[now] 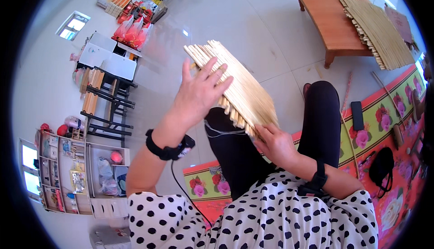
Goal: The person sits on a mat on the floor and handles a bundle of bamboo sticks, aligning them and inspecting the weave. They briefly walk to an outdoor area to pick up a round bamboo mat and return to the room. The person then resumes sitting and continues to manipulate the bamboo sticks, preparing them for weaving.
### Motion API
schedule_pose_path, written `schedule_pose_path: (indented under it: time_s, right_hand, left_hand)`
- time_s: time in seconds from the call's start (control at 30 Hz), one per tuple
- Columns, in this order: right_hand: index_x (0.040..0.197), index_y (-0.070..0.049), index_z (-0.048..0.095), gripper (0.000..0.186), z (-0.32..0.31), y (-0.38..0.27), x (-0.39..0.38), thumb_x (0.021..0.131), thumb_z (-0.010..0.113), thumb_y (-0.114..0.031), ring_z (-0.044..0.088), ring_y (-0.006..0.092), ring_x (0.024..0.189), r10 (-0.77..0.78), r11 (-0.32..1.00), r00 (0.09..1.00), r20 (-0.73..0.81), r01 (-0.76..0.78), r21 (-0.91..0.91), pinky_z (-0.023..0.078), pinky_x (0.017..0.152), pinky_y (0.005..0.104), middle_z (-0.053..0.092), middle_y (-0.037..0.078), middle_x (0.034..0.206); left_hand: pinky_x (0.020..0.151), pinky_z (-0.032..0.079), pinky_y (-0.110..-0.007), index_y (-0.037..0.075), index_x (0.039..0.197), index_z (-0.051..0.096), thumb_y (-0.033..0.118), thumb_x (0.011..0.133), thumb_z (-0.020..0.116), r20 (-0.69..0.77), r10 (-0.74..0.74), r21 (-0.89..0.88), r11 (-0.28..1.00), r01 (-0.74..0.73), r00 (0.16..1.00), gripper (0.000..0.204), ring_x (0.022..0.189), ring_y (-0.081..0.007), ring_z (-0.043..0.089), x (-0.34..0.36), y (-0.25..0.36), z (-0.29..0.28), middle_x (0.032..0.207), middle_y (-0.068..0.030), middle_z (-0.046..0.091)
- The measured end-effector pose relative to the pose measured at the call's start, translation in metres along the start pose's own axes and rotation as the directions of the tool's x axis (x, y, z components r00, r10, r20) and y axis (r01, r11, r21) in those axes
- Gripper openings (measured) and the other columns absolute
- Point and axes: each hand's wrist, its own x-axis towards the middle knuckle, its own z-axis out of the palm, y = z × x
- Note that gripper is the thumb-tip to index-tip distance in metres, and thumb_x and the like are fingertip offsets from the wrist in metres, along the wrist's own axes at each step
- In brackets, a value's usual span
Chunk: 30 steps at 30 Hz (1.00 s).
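A slanted panel of long, pale wooden sticks point(246, 90), with uneven ends along its edge, is held above my black-clad legs. My left hand point(198, 93) lies over its upper left part with fingers spread across the sticks. My right hand point(276, 146) grips the lower end near my right knee, its fingers partly hidden. More round stick ends show beneath the panel's left edge.
A low wooden table point(316, 9) at upper right bears another stick panel point(375, 32). A phone point(357, 115), loose rods and a black bag point(380, 170) lie on or near a floral mat point(205, 183). Shelving point(90, 167) and stacked furniture point(106, 104) line the left wall.
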Motion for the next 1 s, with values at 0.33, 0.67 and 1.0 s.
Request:
schedule_pose_path:
  time_s: [0.33, 0.67, 1.0]
  right_hand:
    - [0.085, -0.001, 0.060, 0.019, -0.028, -0.006, -0.012, 0.067, 0.058, 0.002, 0.056, 0.0270, 0.071, -0.166, 0.985, 0.966, -0.200, 0.170, 0.000, 0.047, 0.061, 0.0342, 0.057, 0.010, 0.076]
    - [0.084, -0.003, 0.062, 0.014, -0.031, 0.003, 0.006, 0.070, 0.059, -0.001, 0.057, 0.0291, 0.067, 0.007, 0.993, 0.991, -0.133, 0.008, 0.116, 0.047, 0.059, 0.0349, 0.059, 0.012, 0.076]
    - [0.089, -0.003, 0.061, 0.018, -0.034, -0.010, 0.044, 0.071, 0.058, -0.006, 0.057, 0.0301, 0.070, 0.015, 0.996, 0.985, -0.172, 0.001, 0.093, 0.046, 0.063, 0.0361, 0.059, 0.013, 0.080]
  left_hand:
    - [0.080, 0.041, -0.042, 0.010, 0.070, 0.052, 0.018, 0.069, 0.060, 0.004, 0.068, 0.114, 0.991, -0.068, 0.998, 0.011, 0.068, -0.0213, 0.057, 0.002, -0.049, 0.032, 0.065, -0.0035, 0.057]
    - [0.054, 0.044, -0.041, 0.008, 0.075, 0.052, 0.035, 0.068, 0.066, 0.028, -0.412, -0.170, 0.896, 0.411, 0.911, 0.031, 0.064, -0.0298, 0.058, -0.001, -0.065, 0.039, 0.063, -0.0094, 0.058]
    - [0.060, 0.045, -0.040, 0.006, 0.077, 0.054, 0.035, 0.072, 0.064, 0.190, -0.776, -0.469, 0.467, 0.750, 0.602, 0.032, 0.071, -0.0311, 0.059, 0.000, -0.042, 0.082, 0.072, -0.0119, 0.061]
